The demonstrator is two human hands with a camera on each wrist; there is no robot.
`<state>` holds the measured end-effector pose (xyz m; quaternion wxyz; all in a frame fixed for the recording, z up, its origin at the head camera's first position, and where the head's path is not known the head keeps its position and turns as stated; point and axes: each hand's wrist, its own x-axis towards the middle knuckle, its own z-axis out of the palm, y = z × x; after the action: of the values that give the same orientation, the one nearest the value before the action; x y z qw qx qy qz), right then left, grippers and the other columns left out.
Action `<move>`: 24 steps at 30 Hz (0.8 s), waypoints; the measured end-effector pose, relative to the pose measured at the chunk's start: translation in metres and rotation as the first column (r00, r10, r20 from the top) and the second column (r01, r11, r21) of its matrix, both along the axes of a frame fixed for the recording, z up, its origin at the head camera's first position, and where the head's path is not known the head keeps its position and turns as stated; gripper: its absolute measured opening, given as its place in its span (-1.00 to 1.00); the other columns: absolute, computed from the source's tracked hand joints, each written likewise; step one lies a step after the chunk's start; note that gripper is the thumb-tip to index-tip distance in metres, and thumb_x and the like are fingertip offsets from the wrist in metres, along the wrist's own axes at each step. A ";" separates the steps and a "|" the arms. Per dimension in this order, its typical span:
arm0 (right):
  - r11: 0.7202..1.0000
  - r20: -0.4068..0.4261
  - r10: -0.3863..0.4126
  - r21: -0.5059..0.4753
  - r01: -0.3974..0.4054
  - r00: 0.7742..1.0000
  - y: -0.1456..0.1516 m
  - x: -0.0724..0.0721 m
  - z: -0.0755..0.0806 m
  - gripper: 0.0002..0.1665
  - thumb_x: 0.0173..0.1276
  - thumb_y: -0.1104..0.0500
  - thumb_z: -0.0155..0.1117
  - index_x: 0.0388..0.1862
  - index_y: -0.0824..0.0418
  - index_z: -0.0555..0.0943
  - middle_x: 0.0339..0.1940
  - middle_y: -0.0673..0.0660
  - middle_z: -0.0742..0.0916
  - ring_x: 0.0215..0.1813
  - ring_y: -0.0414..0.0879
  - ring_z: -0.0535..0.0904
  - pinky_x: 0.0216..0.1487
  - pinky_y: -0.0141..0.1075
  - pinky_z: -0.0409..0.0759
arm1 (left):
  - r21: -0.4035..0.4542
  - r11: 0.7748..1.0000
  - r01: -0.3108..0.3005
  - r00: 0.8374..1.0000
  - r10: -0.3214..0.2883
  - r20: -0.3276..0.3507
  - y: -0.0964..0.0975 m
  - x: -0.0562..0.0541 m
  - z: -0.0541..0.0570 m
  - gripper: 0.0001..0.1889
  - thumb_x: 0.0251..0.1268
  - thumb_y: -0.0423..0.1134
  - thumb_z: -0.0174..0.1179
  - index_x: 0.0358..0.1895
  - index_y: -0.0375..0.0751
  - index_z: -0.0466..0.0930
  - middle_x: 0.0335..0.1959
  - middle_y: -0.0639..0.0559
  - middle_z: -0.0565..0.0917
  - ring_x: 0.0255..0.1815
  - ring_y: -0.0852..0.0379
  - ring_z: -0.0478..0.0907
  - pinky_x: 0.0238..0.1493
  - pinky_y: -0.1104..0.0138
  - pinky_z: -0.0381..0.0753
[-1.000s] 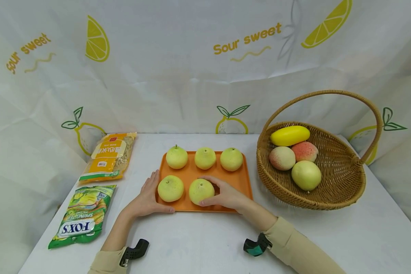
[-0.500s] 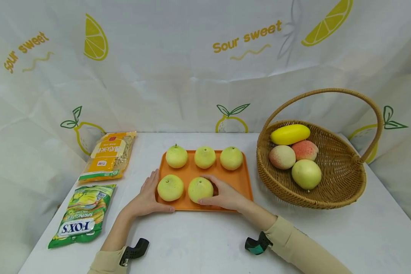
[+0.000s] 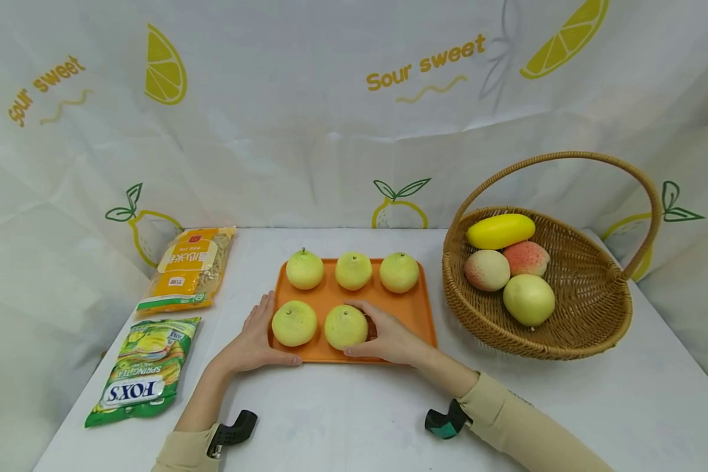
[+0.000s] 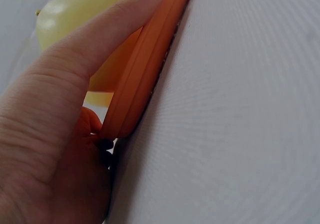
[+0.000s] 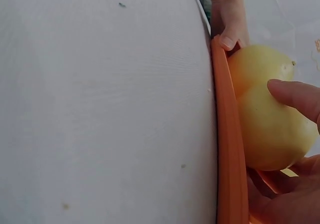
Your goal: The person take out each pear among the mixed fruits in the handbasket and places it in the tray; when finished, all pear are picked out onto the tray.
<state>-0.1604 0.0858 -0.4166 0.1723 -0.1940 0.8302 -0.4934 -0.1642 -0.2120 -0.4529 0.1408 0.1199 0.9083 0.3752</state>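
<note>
A round yellow-green pear [image 3: 345, 327] sits front centre on an orange tray [image 3: 410, 321]. My right hand [image 3: 387, 335] holds this pear from its right side, fingers behind it and thumb at its front. In the right wrist view the thumb [image 5: 295, 96] lies against the pear's skin. At the tray's front left corner rests my left hand [image 3: 258, 341], fingers straight along the left side and thumb on the front rim. Next to it is another pear [image 3: 294, 323]. Along the back of the tray stand three more: a left pear [image 3: 305, 269], a middle pear [image 3: 353, 271] and a right pear [image 3: 398, 272].
Right of the tray stands a wicker basket [image 3: 590, 308] with a tall handle. It contains a yellow oblong fruit [image 3: 500, 231], two peaches [image 3: 487, 270] and a green-yellow fruit [image 3: 529, 300]. At left lie an orange food bag [image 3: 187, 271] and a green FOX'S bag [image 3: 144, 372].
The held pear has shifted very slightly to the left on the tray between the first frame and now. My left hand has stayed at the tray's corner.
</note>
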 end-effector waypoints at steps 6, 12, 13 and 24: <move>1.000 0.020 0.012 -0.013 -0.012 1.000 0.006 0.002 0.004 -0.02 0.15 0.07 0.52 0.49 0.13 0.25 0.28 0.10 0.50 0.23 0.01 0.45 0.23 -0.05 0.43 | -0.004 1.000 -0.002 1.000 0.002 0.008 0.001 0.000 0.001 0.51 -0.28 0.27 0.54 0.56 -0.24 -0.43 0.58 -0.22 -0.33 0.55 -0.24 -0.46 0.44 -0.19 -0.33; 0.993 0.012 0.043 -0.107 -0.041 0.999 0.021 0.005 0.013 -0.26 0.28 0.14 0.40 0.40 0.18 0.34 0.27 0.13 0.52 0.25 0.11 0.44 0.20 -0.03 0.50 | -0.010 1.000 0.000 1.000 0.000 0.004 0.001 0.000 0.001 0.51 -0.29 0.28 0.54 0.56 -0.25 -0.44 0.58 -0.24 -0.33 0.55 -0.24 -0.46 0.44 -0.19 -0.33; 0.991 0.004 0.050 -0.127 -0.049 0.999 0.023 0.006 0.015 -0.31 0.30 0.16 0.38 0.37 0.19 0.37 0.27 0.16 0.53 0.25 0.14 0.44 0.21 0.00 0.49 | -0.011 1.000 -0.001 1.000 0.001 0.005 0.001 0.000 0.001 0.51 -0.29 0.28 0.54 0.56 -0.24 -0.44 0.58 -0.23 -0.33 0.55 -0.23 -0.46 0.45 -0.18 -0.33; 0.985 -0.081 0.076 -0.149 -0.088 0.994 0.055 0.017 0.045 -0.69 0.38 0.19 0.29 0.07 0.22 0.60 0.04 0.18 0.67 0.07 0.04 0.57 0.10 -0.07 0.56 | -0.018 1.000 0.008 1.000 -0.008 0.004 0.000 0.001 0.001 0.51 -0.27 0.28 0.53 0.55 -0.25 -0.45 0.58 -0.23 -0.34 0.55 -0.23 -0.45 0.45 -0.18 -0.34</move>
<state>-0.1434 0.1404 -0.3718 0.1457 -0.2591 0.7872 -0.5403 -0.1636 -0.2116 -0.4519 0.1454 0.1215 0.9109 0.3666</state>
